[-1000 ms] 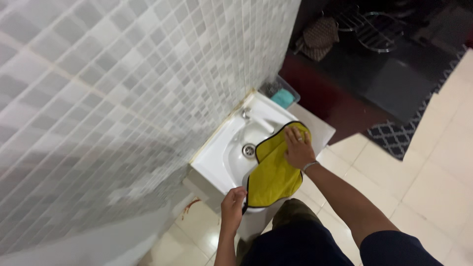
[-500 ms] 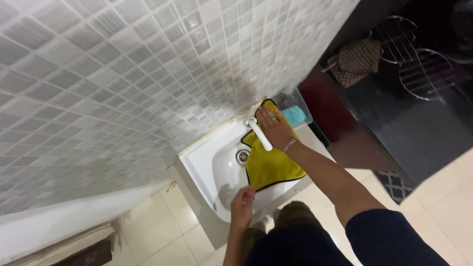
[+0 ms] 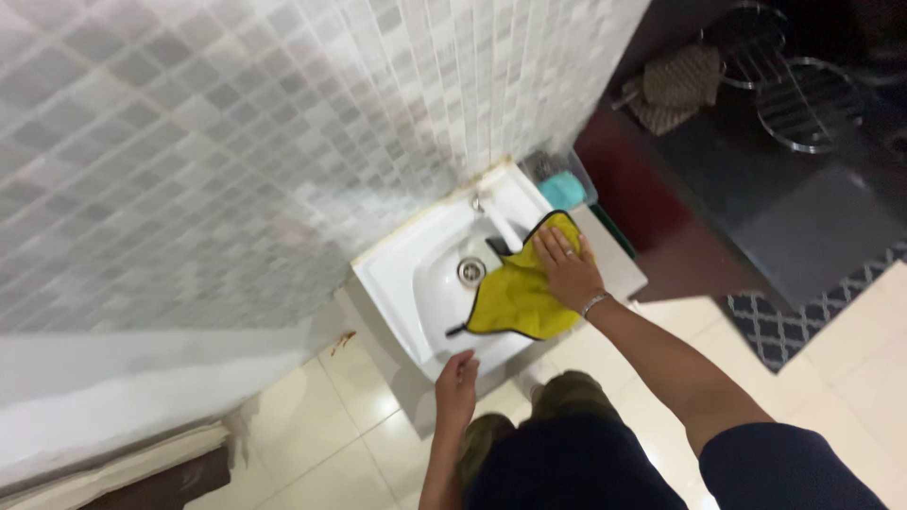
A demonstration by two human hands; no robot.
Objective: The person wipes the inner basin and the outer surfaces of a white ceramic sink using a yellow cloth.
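Head view is filled on the left by a wall of small grey mosaic tiles (image 3: pixel 236 142), below which pale floor tiles (image 3: pixel 331 434) are seen. A white washbasin (image 3: pixel 397 274) is fixed to the wall, with a white tap (image 3: pixel 501 227) and a metal drain (image 3: pixel 470 271). A yellow cloth (image 3: pixel 515 297) with a dark edge is draped over the basin's right side and into the bowl. The right hand (image 3: pixel 565 267) is laid flat on the cloth, fingers spread and pressed against it. The left hand (image 3: pixel 457 378) is held loosely open just at the basin's front rim, nothing gripped; whether the rim is touched cannot be told. A teal item (image 3: pixel 563 187) is seen behind the basin.
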